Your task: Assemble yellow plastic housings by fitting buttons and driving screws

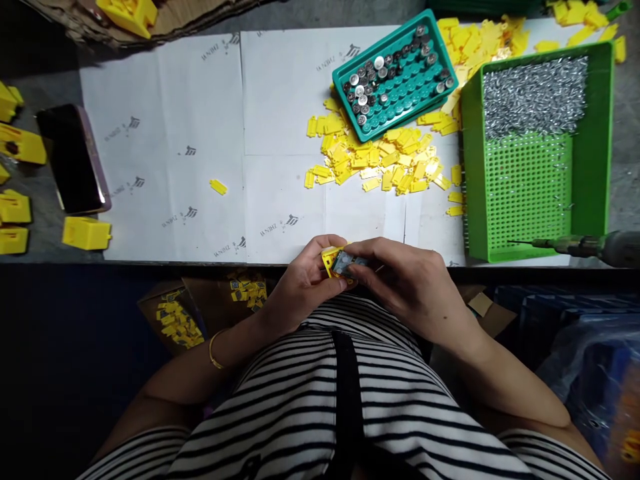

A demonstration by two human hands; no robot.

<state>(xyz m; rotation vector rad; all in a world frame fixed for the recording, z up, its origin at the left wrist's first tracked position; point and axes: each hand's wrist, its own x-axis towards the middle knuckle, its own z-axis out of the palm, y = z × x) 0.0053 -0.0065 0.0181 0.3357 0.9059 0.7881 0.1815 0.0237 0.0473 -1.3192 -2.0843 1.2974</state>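
My left hand (305, 283) and my right hand (405, 283) meet just below the table's front edge, above my striped lap. Both are closed on one small yellow plastic part (331, 259) with a grey-blue insert (344, 263) in it. My left fingers wrap its left side. My right thumb and fingers pinch the insert from the right. A heap of loose yellow plastic pieces (385, 160) lies on the white paper ahead of my hands. One single yellow piece (218, 187) lies apart at the left.
A teal tray (350, 110) of round metal caps sits behind the heap. A green perforated tray (597, 153) holds small metal pins. A power screwdriver (595, 245) lies at the right edge. A phone (75, 160) and yellow blocks (86, 233) lie left. Cardboard boxes (165, 313) of parts stand under the table.
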